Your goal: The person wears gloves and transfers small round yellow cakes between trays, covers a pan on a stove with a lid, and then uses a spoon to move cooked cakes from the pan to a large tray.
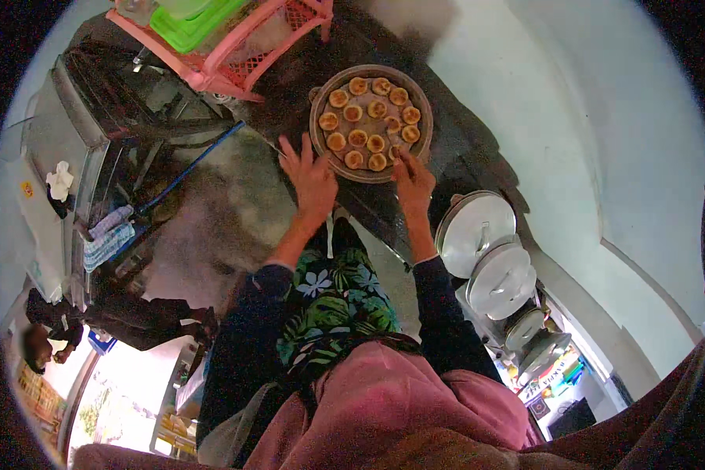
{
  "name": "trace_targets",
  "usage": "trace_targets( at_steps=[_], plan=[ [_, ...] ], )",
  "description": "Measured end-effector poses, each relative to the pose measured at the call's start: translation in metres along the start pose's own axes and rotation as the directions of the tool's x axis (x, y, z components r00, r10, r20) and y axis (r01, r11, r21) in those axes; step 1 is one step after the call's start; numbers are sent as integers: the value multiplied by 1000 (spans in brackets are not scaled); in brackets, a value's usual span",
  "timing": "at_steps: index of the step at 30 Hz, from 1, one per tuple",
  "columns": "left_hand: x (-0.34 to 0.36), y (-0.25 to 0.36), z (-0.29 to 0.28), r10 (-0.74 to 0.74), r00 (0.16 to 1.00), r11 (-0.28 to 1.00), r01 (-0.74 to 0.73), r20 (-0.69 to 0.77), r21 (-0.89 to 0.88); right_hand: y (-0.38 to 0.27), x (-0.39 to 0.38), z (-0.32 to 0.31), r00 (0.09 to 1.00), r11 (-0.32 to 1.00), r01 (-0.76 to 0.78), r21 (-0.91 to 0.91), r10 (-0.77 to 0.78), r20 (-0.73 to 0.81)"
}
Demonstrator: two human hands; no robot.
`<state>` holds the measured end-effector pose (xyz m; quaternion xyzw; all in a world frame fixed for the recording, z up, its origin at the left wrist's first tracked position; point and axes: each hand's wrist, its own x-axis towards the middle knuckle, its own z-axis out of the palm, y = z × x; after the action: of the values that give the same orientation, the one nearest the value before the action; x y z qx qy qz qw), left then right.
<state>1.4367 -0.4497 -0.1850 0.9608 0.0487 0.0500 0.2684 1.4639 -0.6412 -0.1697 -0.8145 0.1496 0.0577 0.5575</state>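
A round brown pan (pixel 321 149) holds several small round pastries (pixel 357 138) with browned tops. My left hand (pixel 310 178) is at the pan's near left side. Its fingers are spread, and the tips lie close to the rim. Over the near right rim, my right hand (pixel 413 182) has its thumb and fingers pinched together. The fingertips meet a pastry (pixel 393 154) that they partly cover; whether they grip it or something small is hidden.
The pan rests on a dark surface (pixel 458 149) beside a pale wall (pixel 540 117). A pink plastic rack (pixel 243 51) with a green container (pixel 192 27) stands at far left. Metal lids (pixel 474 235) line the right. A person (pixel 125 321) is at lower left, near a blue pole (pixel 200 160).
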Motion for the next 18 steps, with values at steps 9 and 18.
trace_targets(
  at_steps=[9, 18],
  plan=[
    [-219, -42, -31, -72, 647, 997, 46, 759, 55, 2, 31, 6, 947, 912, 214, -350, -281, -154],
    [-282, -54, -17, -246, 221, 966, 136, 944, 220, -35, 11, -2, 997, 987, -66, 147, 73, -39]
  ],
)
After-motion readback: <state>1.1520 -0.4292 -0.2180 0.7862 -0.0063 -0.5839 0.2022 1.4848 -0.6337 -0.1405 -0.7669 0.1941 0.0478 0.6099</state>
